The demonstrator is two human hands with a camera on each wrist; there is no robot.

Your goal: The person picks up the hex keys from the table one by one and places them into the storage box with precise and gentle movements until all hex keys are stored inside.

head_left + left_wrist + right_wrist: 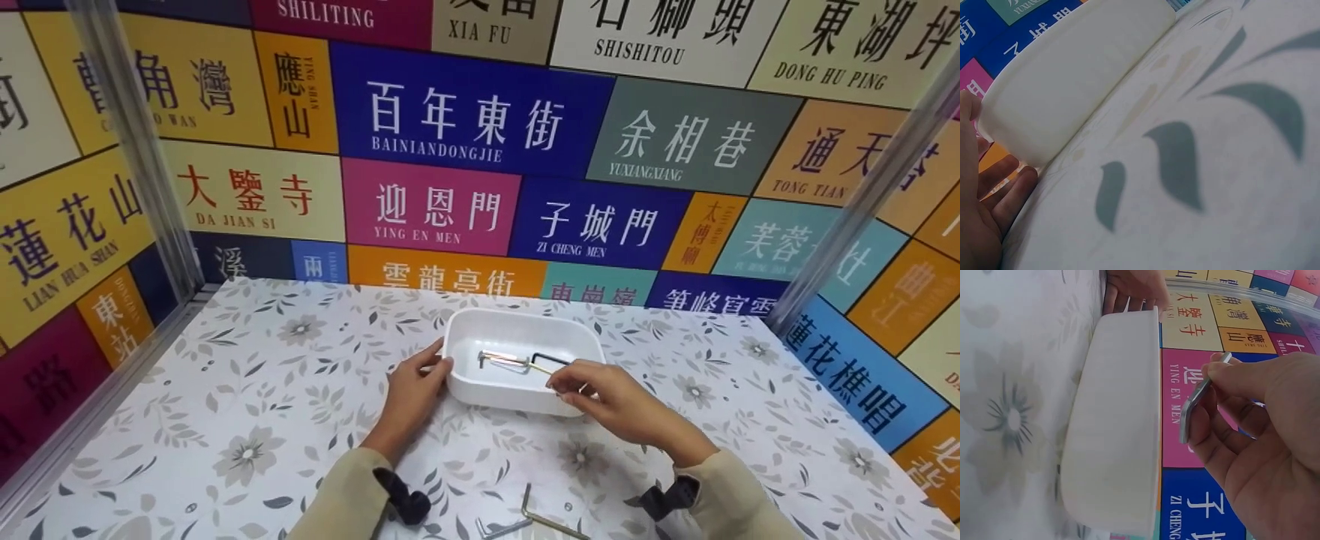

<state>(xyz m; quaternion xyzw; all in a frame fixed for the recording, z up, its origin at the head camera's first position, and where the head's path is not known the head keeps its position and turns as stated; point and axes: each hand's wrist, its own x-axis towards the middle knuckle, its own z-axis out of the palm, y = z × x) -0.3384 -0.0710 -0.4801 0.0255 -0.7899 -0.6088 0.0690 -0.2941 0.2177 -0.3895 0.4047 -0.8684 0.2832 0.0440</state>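
My right hand [611, 394] is over the near right rim of a white plastic tub [495, 396], pinching a bent metal hex key [1186, 417] between thumb and fingers. Against the tub's left end lies my left hand [416, 382], thumb at the rim and its other fingers loosely along the outer wall near the base. Inside the tub are a silvery hex key [501, 358] and a black hex key [551, 358]. Closer to me on the table lie a brass-coloured hex key [547, 519] and a silver hex key [501, 529].
A white cloth with grey flowers and leaves covers the table [247, 457]. Behind it stands a wall of coloured name panels [465, 112]. Metal posts [154, 150] rise at the table's back corners. Each sleeve has a black wrist device [401, 496] on it.
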